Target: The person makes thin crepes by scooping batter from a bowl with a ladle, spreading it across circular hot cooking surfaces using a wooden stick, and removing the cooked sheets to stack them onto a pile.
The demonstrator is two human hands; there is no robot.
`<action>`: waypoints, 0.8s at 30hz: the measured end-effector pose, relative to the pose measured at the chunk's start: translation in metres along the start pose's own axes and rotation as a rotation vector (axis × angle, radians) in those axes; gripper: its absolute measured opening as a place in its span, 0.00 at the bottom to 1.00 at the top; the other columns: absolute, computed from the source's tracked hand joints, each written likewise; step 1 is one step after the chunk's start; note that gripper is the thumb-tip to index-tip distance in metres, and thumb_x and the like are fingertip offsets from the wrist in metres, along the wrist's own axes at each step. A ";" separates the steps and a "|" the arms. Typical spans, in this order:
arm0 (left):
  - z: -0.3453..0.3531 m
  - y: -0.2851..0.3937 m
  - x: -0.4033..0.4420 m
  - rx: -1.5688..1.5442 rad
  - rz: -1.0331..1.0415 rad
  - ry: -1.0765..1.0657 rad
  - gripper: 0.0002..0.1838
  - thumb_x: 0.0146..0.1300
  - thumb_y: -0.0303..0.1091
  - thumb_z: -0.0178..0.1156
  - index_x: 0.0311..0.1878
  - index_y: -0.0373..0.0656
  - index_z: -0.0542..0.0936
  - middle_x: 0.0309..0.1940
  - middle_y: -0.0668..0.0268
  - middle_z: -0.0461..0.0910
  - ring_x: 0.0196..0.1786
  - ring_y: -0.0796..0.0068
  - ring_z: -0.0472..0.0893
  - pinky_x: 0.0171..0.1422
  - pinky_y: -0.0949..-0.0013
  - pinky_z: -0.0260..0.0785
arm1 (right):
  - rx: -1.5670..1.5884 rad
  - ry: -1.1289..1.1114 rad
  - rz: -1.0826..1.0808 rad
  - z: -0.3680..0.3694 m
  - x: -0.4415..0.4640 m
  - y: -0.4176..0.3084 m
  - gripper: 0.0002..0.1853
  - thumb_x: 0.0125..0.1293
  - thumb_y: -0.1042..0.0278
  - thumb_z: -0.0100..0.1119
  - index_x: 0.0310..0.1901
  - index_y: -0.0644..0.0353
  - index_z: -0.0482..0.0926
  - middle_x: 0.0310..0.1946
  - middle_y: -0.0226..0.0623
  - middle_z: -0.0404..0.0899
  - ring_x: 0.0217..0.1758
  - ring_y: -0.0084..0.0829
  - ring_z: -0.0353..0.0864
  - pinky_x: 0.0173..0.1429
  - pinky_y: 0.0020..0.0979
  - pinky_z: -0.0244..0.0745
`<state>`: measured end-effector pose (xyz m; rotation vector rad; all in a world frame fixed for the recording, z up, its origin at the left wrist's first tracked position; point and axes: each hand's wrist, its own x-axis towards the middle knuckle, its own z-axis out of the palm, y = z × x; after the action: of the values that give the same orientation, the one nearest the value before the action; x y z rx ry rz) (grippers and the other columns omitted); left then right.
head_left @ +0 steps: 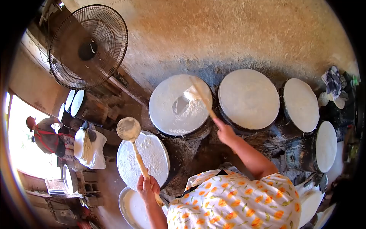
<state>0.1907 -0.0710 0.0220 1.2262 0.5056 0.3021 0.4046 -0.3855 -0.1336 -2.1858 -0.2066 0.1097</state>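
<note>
My left hand [148, 186] is closed around the wooden handle of a ladle [129, 128]. The ladle's round, coated bowl is above the upper edge of a vessel of white, bubbly liquid [143, 160]. My right hand [225, 133] grips the handle of a wooden tool [202, 97], whose far end reaches over a large round white griddle [164, 103]. A crumpled white mass [191, 93] lies by the tool on this griddle, beside a darker bare patch with white crumbs around it.
More white-topped round griddles [249, 99] curve away to the right along the wall. A caged fan [88, 47] stands at upper left. Below it, a person [47, 135] is near a stack of flat rounds [87, 147]. A pale basin [133, 208] sits at bottom centre-left.
</note>
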 end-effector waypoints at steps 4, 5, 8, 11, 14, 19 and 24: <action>0.014 -0.008 0.010 0.015 -0.042 -0.063 0.15 0.69 0.29 0.45 0.55 0.36 0.73 0.21 0.69 0.67 0.12 0.85 0.62 0.11 0.79 0.57 | -0.064 -0.259 -0.005 0.017 -0.011 -0.054 0.34 0.57 0.78 0.48 0.67 0.39 0.61 0.31 0.58 0.78 0.32 0.55 0.79 0.41 0.48 0.74; 0.017 -0.007 0.011 0.004 -0.053 -0.089 0.15 0.69 0.30 0.45 0.55 0.36 0.73 0.21 0.69 0.67 0.12 0.85 0.62 0.11 0.79 0.57 | -0.080 -0.250 -0.078 0.024 -0.010 -0.044 0.34 0.58 0.77 0.49 0.67 0.38 0.61 0.32 0.57 0.78 0.31 0.54 0.79 0.39 0.48 0.74; 0.015 -0.001 0.010 0.034 -0.070 -0.119 0.14 0.70 0.31 0.47 0.55 0.37 0.72 0.21 0.69 0.68 0.13 0.84 0.64 0.12 0.79 0.58 | -0.007 -0.098 -0.080 0.003 -0.004 -0.021 0.34 0.57 0.78 0.49 0.66 0.38 0.62 0.34 0.55 0.79 0.31 0.53 0.79 0.37 0.48 0.74; 0.011 -0.002 0.011 0.029 -0.086 -0.118 0.14 0.70 0.32 0.47 0.55 0.38 0.72 0.22 0.69 0.69 0.13 0.84 0.64 0.12 0.78 0.59 | -0.032 0.024 -0.032 -0.008 -0.002 -0.011 0.34 0.56 0.79 0.48 0.65 0.39 0.63 0.36 0.54 0.79 0.32 0.52 0.80 0.37 0.46 0.75; 0.024 -0.003 0.015 0.050 -0.090 -0.102 0.11 0.70 0.31 0.47 0.47 0.36 0.74 0.21 0.68 0.69 0.13 0.84 0.65 0.12 0.78 0.59 | -0.009 -0.176 -0.060 0.029 -0.011 -0.027 0.36 0.56 0.80 0.48 0.67 0.37 0.60 0.35 0.56 0.79 0.31 0.53 0.79 0.39 0.46 0.75; 0.044 0.002 0.028 0.149 -0.171 -0.103 0.10 0.67 0.30 0.46 0.29 0.38 0.71 0.16 0.68 0.68 0.12 0.82 0.65 0.13 0.77 0.59 | -0.048 -0.238 -0.154 0.027 -0.002 -0.037 0.35 0.57 0.79 0.47 0.66 0.37 0.61 0.41 0.52 0.79 0.34 0.50 0.81 0.41 0.45 0.75; 0.047 -0.004 0.047 0.263 -0.194 -0.122 0.10 0.63 0.29 0.46 0.26 0.39 0.71 0.11 0.67 0.67 0.11 0.80 0.66 0.14 0.75 0.58 | 0.019 0.057 -0.093 -0.011 0.056 -0.008 0.31 0.57 0.80 0.46 0.64 0.47 0.65 0.53 0.50 0.75 0.52 0.48 0.77 0.52 0.39 0.74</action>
<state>0.2554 -0.0877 0.0205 1.4281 0.5660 -0.0059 0.4606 -0.3791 -0.1214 -2.1534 -0.2737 -0.0031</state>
